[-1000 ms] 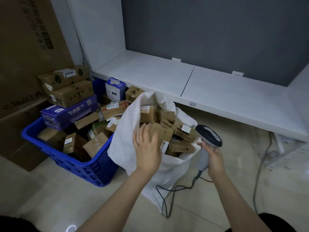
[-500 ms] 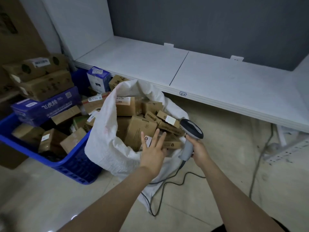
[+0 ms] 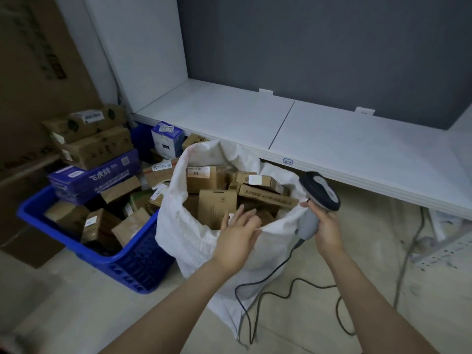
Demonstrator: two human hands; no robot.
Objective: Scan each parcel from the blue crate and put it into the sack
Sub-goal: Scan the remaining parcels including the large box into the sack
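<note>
**L hand (image 3: 237,233) at sack (image 3: 194,236) mouth, R hand (image 3: 327,228) on scanner (image 3: 320,192)**

Edges/room: the sack stands on the floor (image 3: 76,315) w/ its left side touching the blue crate (image 3: 132,264). Its far rim overlaps the front edge of the low white shelf (image 3: 332,139), which runs from upper left down to the right. The crate is hemmed in, w/ a big brown carton (image 3: 30,72) on its left and the shelf behind. Free floor lies on the near side and to the right of the sack, but the scanner's cable (image 3: 268,290) loops across it by the sack's foot.

Parcels: the sacked parcels (image 3: 217,208) are brown boxes, filling the sack nearly to the rim at mixed angles. One taller box stands upright near the front. The crate parcels (image 3: 102,226) are heaped above the crate's rim at back-left. A long purple box (image 3: 97,178) lies on top, long axis approx left-right.

Sack: mouth open, facing up. Long axis approx upright, foot trailing toward the viewer.

L hand: over the near rim, fingers (image 3: 242,215) nearly straight and a bit apart, pointing into the mouth, no parcel in them. The thumb side meets the rim, but it's too blurred to tell if it pinches the cloth.

R hand: fingers curled tight round the scanner's grey handle, just beside the sack's right rim. Handle approx upright, dark head tilted w/ its nose up-left at the rim.
</note>
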